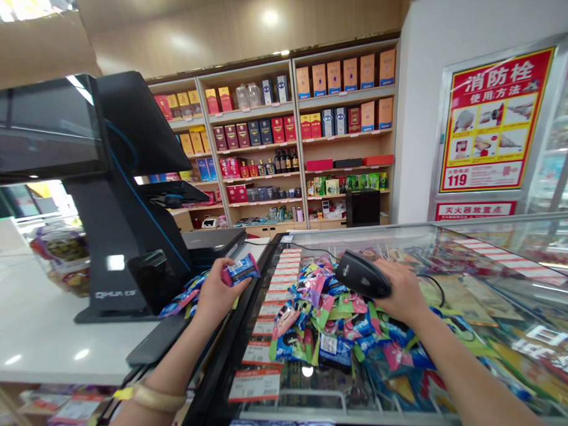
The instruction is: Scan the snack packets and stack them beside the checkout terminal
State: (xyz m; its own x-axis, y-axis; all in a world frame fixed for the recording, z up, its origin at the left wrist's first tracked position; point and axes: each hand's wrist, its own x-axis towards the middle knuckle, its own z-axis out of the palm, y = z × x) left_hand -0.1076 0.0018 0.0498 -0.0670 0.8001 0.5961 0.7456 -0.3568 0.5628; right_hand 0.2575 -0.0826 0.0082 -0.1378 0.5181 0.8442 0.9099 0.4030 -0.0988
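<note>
My left hand (218, 291) is closed on a small blue and pink snack packet (243, 270), over the left edge of the glass-topped freezer. In my right hand (402, 291) is a black handheld barcode scanner (361, 276), its head pointing left above the glass. Beneath the scanner lies a heap of similar small packets (335, 348) in blue, green and pink. More packets (182, 301) lie left of my left hand, beside the base of the checkout terminal (122, 243).
The freezer's glass lid (309, 392) has a row of price labels (255, 385) along its left side. A white counter (46, 345) stands on the left. Shelves of boxed goods (272, 129) line the back wall. A red fire hydrant notice (497, 118) hangs at right.
</note>
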